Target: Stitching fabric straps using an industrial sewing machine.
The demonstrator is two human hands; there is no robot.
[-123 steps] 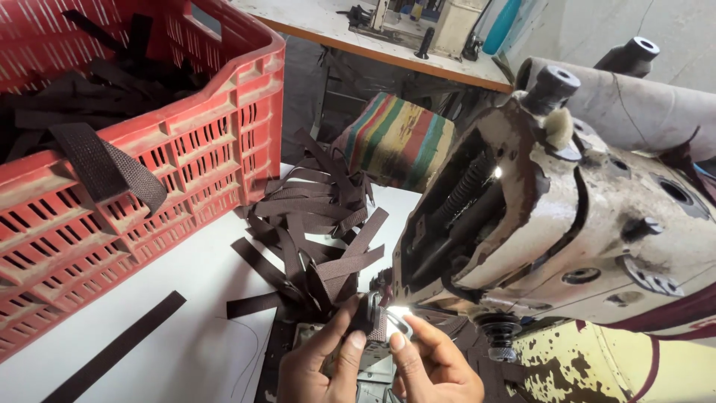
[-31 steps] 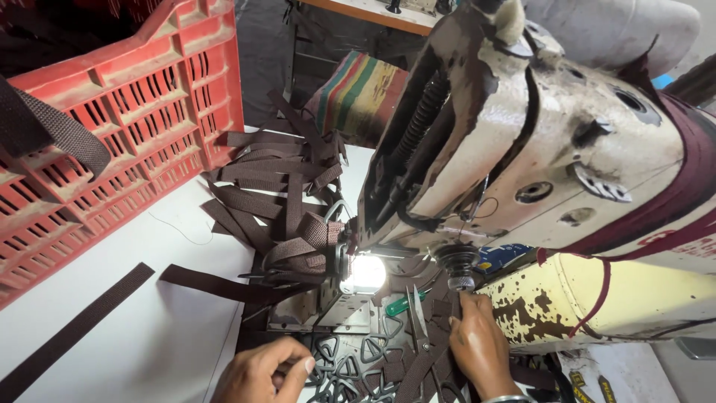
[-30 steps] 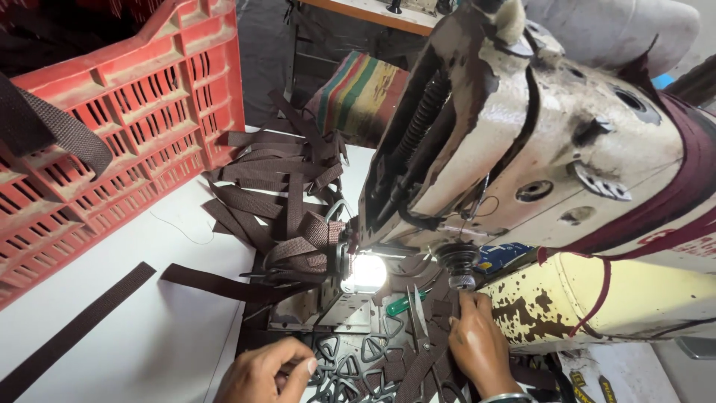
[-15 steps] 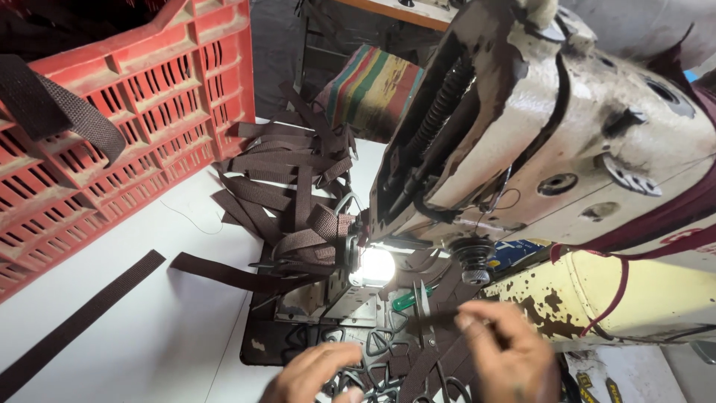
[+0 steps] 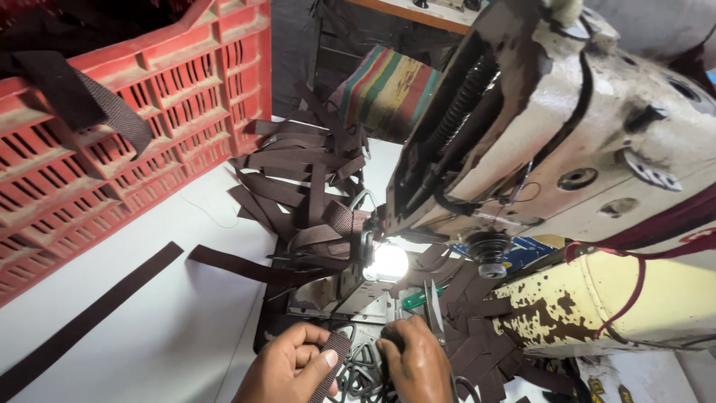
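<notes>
The left hand [image 5: 287, 366] pinched a brown webbing strap [image 5: 334, 357] in closed fingers; the right hand [image 5: 414, 362] – curled, its grip unclear – rested on metal buckles [image 5: 362, 373] under the sewing machine [image 5: 567, 172].

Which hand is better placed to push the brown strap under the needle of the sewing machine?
Left, probably: the left hand already pinches the brown strap just before the needle area; the right hand rests on the metal rings.
</notes>
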